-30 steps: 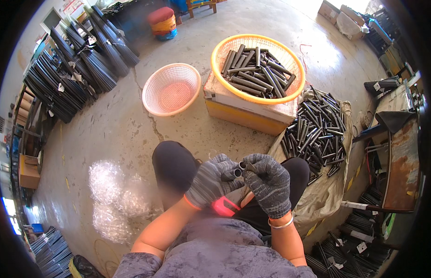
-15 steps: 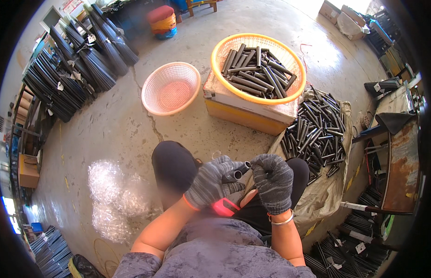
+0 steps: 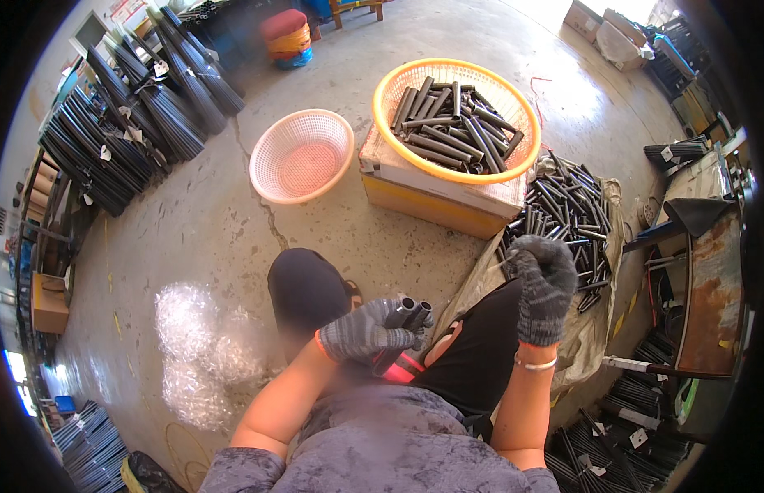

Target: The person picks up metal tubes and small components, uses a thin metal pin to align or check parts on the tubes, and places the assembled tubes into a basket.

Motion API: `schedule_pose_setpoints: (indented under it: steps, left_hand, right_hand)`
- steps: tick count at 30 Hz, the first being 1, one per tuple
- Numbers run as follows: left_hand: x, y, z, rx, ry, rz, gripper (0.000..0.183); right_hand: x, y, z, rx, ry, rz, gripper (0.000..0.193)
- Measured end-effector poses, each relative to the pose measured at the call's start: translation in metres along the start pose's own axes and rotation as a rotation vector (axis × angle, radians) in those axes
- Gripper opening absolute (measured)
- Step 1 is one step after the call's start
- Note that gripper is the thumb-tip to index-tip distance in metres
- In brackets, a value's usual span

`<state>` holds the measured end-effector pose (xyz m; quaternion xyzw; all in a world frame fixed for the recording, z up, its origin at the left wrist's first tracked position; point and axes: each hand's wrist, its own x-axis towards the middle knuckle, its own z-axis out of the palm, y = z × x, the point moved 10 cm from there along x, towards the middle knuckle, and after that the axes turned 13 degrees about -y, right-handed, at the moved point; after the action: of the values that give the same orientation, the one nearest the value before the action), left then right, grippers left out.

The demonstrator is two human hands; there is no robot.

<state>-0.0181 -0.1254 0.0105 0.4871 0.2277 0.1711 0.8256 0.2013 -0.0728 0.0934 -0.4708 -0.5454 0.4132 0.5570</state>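
In my left hand [image 3: 359, 332], gloved in grey knit, I grip two short black tubes [image 3: 409, 311] side by side, their open ends pointing up and away from me. My right hand [image 3: 546, 287], in a matching glove, is closed and raised over my right knee, apart from the tubes. Something thin and pale pokes out at its fingertips, too small to name. Just beyond that hand lies a loose pile of black tubes [image 3: 569, 201] on a tan sheet [image 3: 575, 361], partly covered by the hand.
Ahead, an orange-rimmed basket [image 3: 457, 64] full of black tubes stands on a cardboard box [image 3: 435, 205]. A pink basket [image 3: 302, 156] sits left of it. Crumpled clear plastic [image 3: 193, 353] lies left of my knee. Bundled long rods [image 3: 103, 148] stand far left; a rusty metal table [image 3: 711, 287] is at right.
My right hand has moved away from the tubes, up and to the right toward the pile. My left hand keeps its grip on the two tubes, now turned more upright.
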Motion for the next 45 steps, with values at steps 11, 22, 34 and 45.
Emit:
schedule_pose_setpoints:
  steps: [11,22,34,45]
  left_hand:
    - [-0.002,-0.015,-0.002,0.299,-0.019,-0.359,0.030]
    - [0.004,0.025,-0.013,0.559,-0.046,-0.239,0.024]
    - [-0.001,0.040,-0.006,-0.199,-0.068,0.209,0.072]
    - [-0.005,0.024,-0.011,-0.106,0.044,0.072,0.029]
  right_hand:
    - [-0.033,-0.009,0.066,0.031,-0.817,-0.080,0.012]
    - [-0.059,0.013,0.126,-0.251,-0.860,-0.001,0.014]
    - [-0.073,0.072,0.093,0.398,-0.507,0.467,0.008]
    - [-0.052,0.040,0.086,-0.380,-0.378,0.052,0.006]
